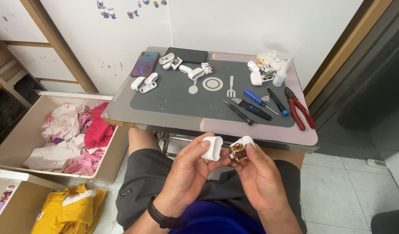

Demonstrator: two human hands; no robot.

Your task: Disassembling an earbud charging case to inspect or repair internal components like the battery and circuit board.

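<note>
My left hand holds a white earbud case shell between thumb and fingers, over my lap. Touching it on the right, my right hand grips the case's inner part, a white piece with exposed copper-coloured circuitry. Both hands are below the near edge of a small table. On its grey mat lie several opened white earbud cases, a small black screwdriver, a blue-handled screwdriver, a black pry tool and red pliers.
Two phones lie at the table's far left. A clear plastic tub with white parts and a small bottle stand at the far right. Boxes of clothes sit on the floor to my left, with a yellow garment nearer.
</note>
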